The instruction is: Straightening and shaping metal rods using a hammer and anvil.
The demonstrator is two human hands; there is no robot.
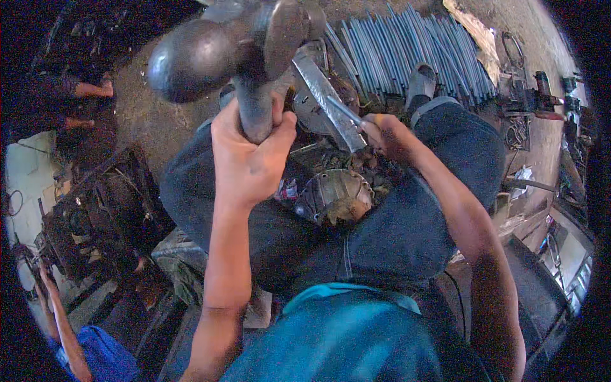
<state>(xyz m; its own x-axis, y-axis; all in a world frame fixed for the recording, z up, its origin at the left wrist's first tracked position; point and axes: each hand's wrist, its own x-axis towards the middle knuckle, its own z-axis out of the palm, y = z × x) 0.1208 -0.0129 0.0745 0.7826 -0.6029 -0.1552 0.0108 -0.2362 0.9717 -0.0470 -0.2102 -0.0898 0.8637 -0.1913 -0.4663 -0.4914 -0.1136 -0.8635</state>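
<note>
My left hand [251,159] is wrapped round the handle of a hammer [197,57]. Its large, rounded metal head is raised close to the camera and hides part of what lies beyond. My right hand [385,134] is closed on a thin metal rod [344,109], which points up and left. The rod's far end lies over a flat, shiny metal bar [315,79], and whether they touch I cannot tell. Under the bar sits a dark metal block [309,113], partly hidden. Between my thighs is a round, ribbed metal part [337,191].
A wide bundle of blue-grey metal rods [414,54] lies on the ground beyond my right foot [420,83]. Dark machinery [95,216] stands at left. A person in blue [105,356] works at lower left; another person's feet [95,89] show at upper left. Tools [538,95] lie at right.
</note>
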